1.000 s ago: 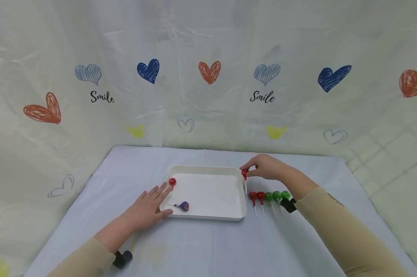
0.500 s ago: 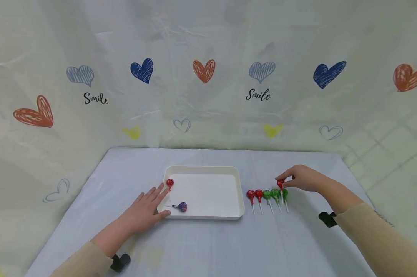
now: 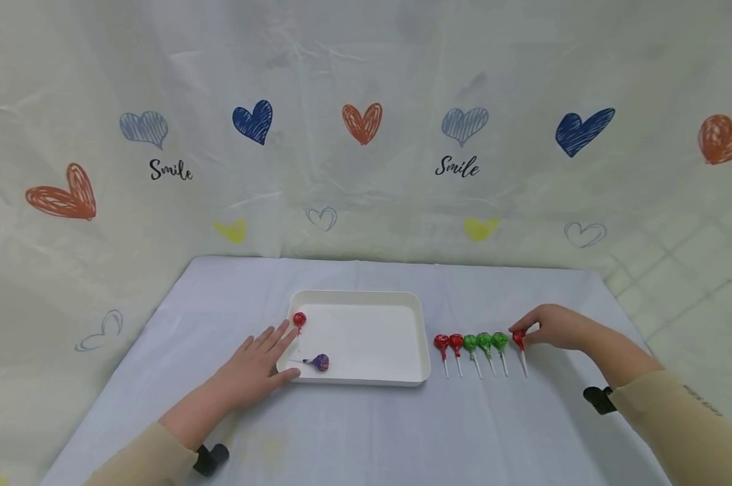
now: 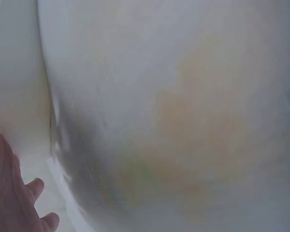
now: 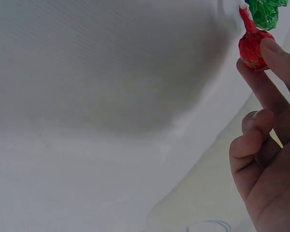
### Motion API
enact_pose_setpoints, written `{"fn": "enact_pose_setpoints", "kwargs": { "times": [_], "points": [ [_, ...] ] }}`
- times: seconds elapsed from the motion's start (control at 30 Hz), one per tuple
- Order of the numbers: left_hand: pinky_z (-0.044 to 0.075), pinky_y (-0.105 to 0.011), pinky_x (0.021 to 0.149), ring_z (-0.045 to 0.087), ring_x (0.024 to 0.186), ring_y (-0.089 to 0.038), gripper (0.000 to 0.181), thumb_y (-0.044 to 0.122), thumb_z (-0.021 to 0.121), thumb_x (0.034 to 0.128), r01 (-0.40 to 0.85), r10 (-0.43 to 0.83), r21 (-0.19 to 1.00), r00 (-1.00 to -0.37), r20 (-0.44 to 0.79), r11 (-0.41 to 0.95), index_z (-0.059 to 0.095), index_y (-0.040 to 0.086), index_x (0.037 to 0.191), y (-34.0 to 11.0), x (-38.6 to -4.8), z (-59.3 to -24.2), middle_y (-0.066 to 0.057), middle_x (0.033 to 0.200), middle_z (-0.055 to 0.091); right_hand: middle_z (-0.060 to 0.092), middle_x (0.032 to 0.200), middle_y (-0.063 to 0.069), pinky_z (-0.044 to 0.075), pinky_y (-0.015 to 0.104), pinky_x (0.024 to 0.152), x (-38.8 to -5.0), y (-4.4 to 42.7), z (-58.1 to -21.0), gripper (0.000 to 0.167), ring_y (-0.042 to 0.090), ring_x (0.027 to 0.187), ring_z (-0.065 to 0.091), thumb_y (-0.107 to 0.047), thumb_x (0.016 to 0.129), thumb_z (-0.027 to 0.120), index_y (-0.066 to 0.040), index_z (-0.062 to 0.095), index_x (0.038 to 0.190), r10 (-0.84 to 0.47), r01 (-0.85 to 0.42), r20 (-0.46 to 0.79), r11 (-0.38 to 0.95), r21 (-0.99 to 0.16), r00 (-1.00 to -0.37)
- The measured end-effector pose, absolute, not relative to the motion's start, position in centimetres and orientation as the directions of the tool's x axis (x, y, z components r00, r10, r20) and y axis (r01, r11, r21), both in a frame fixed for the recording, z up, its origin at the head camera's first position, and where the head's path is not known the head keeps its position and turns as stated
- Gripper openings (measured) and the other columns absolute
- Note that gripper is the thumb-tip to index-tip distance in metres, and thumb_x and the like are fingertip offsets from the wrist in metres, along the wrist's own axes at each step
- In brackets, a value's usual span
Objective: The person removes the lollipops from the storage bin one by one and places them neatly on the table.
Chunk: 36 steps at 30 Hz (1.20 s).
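Observation:
My right hand [image 3: 556, 327] pinches the red wrapped head of a lollipop [image 3: 519, 339] between thumb and index finger, at the right end of a row on the table. The right wrist view shows this red lollipop [image 5: 255, 48] close up, with a green lollipop [image 5: 265, 12] beside it. In the row, red lollipops [image 3: 456, 341] lie at the left and green lollipops [image 3: 484, 341] follow. My left hand [image 3: 253, 368] rests with straight, spread fingers on the left edge of a white tray [image 3: 423, 337]. Inside the tray lie a red lollipop [image 3: 299, 319] and a purple lollipop [image 3: 321, 362].
A pale cloth covers the table [image 3: 366, 432]. Behind it hangs a light curtain [image 3: 378, 67] printed with hearts and "Smile". In the left wrist view, cloth and part of the left hand [image 4: 9, 188] show.
My right hand has carried the red lollipop from the tray's right edge, over the row, and down to its right end. My left hand stays at the tray.

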<state>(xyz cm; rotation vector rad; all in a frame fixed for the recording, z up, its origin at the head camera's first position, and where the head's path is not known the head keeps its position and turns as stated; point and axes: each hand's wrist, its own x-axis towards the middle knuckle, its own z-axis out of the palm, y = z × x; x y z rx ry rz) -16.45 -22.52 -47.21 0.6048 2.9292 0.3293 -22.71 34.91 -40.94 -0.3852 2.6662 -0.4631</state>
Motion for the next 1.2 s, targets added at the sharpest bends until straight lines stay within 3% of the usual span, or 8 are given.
{"fn": "enact_pose_setpoints", "kwargs": {
  "times": [0.53, 0.8, 1.03, 1.2],
  "points": [
    [0.014, -0.061, 0.117, 0.017, 0.15, -0.035, 0.087, 0.067, 0.048, 0.0932, 0.367, 0.394, 0.256, -0.917, -0.064, 0.894, 0.021, 0.019, 0.16, -22.3, -16.3, -47.3, -0.003, 0.166, 0.014, 0.068, 0.12, 0.017, 0.05, 0.057, 0.092, -23.1, 34.8, -42.4, 0.028, 0.039, 0.112, 0.056, -0.014, 0.091, 0.07, -0.01, 0.074, 0.118, -0.306, -0.149, -0.349, 0.9, -0.41, -0.886],
    [0.014, -0.062, 0.117, 0.017, 0.149, -0.037, 0.089, 0.067, 0.049, 0.0933, 0.378, 0.403, 0.253, -0.913, -0.057, 0.891, 0.02, 0.015, 0.16, -22.3, -16.2, -47.0, -0.006, 0.166, 0.015, 0.067, 0.121, 0.014, 0.051, 0.037, 0.077, -22.9, 34.9, -42.6, 0.031, 0.025, 0.097, 0.053, -0.016, 0.091, 0.072, -0.012, 0.072, 0.122, -0.307, -0.146, -0.337, 0.892, -0.427, -0.89],
    [0.014, -0.061, 0.117, 0.017, 0.15, -0.036, 0.087, 0.061, 0.053, 0.0939, 0.356, 0.383, 0.251, -0.921, -0.07, 0.9, 0.021, 0.014, 0.159, -22.6, -16.1, -47.1, -0.008, 0.166, 0.015, 0.065, 0.123, 0.015, 0.051, 0.036, 0.073, -22.7, 34.9, -41.7, 0.036, 0.026, 0.095, 0.053, -0.022, 0.091, 0.072, -0.01, 0.07, 0.124, -0.311, -0.167, -0.292, 0.888, -0.428, -0.905],
    [0.012, -0.062, 0.117, 0.015, 0.15, -0.037, 0.087, 0.062, 0.053, 0.0939, 0.337, 0.367, 0.236, -0.925, -0.096, 0.911, 0.02, 0.015, 0.16, -22.8, -16.1, -47.1, -0.009, 0.166, 0.014, 0.067, 0.116, 0.009, 0.049, 0.033, 0.066, -22.9, 34.9, -41.4, 0.039, 0.022, 0.088, 0.051, -0.026, 0.09, 0.074, -0.011, 0.07, 0.125, -0.322, -0.188, -0.265, 0.884, -0.428, -0.909]
  ]
}}
